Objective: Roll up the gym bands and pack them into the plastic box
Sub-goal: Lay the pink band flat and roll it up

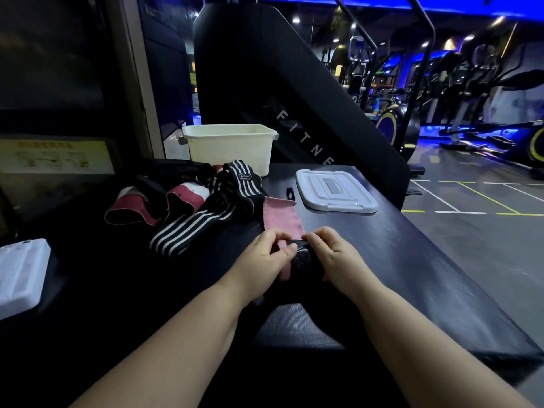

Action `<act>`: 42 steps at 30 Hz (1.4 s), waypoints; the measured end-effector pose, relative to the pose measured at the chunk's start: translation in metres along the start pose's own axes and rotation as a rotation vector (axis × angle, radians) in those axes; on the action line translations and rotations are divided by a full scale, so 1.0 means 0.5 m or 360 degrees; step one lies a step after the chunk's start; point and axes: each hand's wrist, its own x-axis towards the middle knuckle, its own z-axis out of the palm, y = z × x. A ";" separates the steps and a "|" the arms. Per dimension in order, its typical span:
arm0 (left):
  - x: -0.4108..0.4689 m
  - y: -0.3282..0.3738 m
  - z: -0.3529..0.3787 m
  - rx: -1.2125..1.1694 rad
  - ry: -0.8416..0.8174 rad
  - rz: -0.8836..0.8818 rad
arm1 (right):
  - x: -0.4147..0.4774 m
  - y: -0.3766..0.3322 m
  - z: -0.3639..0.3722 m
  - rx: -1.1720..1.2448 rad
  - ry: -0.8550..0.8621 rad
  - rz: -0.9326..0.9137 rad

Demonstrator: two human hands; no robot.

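My left grip (266,254) and right grip (332,251) both pinch the pink-and-black fabric gym band (282,220) on the dark table (397,260), its rolled end half hidden by my fingers. Beyond lie a heap of black-and-white striped bands (200,219), its small label unreadable, and a flat white lid (335,189). Farthest, the white plastic box (229,145) stands open before a black machine panel (294,92) lettered "FITNE", the rest cut off.

Both hands pinching a pink band (283,219) into a roll, left hand (266,256), right hand (332,254), white box (229,147) behind
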 end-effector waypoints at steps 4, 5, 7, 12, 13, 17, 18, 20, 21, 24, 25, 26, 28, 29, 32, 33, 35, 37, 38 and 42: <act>0.001 0.010 0.003 0.0001 0.0074 -0.0005 | -0.002 0.009 -0.011 0.0127 -0.0125 -0.0065; 0.001 0.014 0.004 0.0024 0.0098 -0.0003 | -0.002 0.013 -0.015 0.0100 -0.0160 -0.0102; 0.003 0.012 0.008 0.0070 0.0136 -0.0003 | -0.002 0.020 -0.019 0.0090 -0.0207 -0.0135; 0.001 0.011 0.007 0.0149 0.0211 0.0156 | -0.001 0.017 -0.015 0.0140 -0.0123 -0.0074; 0.000 0.011 0.005 0.0135 0.0183 0.0195 | 0.000 0.017 -0.014 0.0118 -0.0098 -0.0067; -0.001 0.005 -0.003 0.0044 -0.0090 0.0102 | 0.002 0.015 -0.013 0.0185 -0.0021 -0.0036; -0.002 0.006 -0.005 0.0090 -0.0131 0.0080 | 0.001 0.013 -0.015 0.0216 -0.0007 -0.0030; -0.002 0.006 -0.007 0.0151 -0.0136 0.0078 | -0.001 0.017 -0.019 0.0226 -0.0018 -0.0027; -0.001 0.005 -0.007 0.0142 -0.0113 0.0090 | -0.002 0.020 -0.021 0.0227 -0.0050 -0.0034; 0.004 0.001 -0.006 0.0051 -0.0096 0.0095 | 0.002 0.037 -0.028 0.0301 -0.0199 -0.0023; 0.007 -0.001 -0.005 0.0035 -0.0088 0.0080 | 0.004 0.041 -0.028 0.0316 -0.0222 -0.0013; 0.010 -0.003 -0.004 0.0027 -0.0078 0.0066 | 0.006 0.040 -0.028 0.0320 -0.0238 -0.0019; 0.010 0.001 -0.005 0.0020 -0.0058 0.0055 | 0.007 0.037 -0.024 0.0307 -0.0255 -0.0065; 0.010 0.004 -0.005 0.0017 -0.0045 0.0057 | 0.007 0.033 -0.022 0.0302 -0.0248 -0.0085; 0.011 0.007 -0.003 0.0007 -0.0016 0.0054 | 0.004 0.027 -0.019 0.0141 -0.0205 -0.0115; 0.011 0.007 -0.002 0.0002 -0.0018 0.0050 | 0.004 0.025 -0.019 0.0087 -0.0188 -0.0125; 0.014 0.006 0.001 -0.0007 -0.0014 0.0033 | 0.002 0.024 -0.021 0.0112 -0.0200 -0.0117; 0.015 0.005 0.003 -0.0013 0.0003 0.0020 | -0.003 0.026 -0.021 0.0145 -0.0221 -0.0120; 0.015 0.005 0.003 -0.0021 0.0010 0.0015 | -0.003 0.028 -0.022 0.0102 -0.0205 -0.0146; 0.014 0.008 0.004 -0.0086 0.0062 -0.0034 | -0.001 0.029 -0.021 0.0053 -0.0154 -0.0176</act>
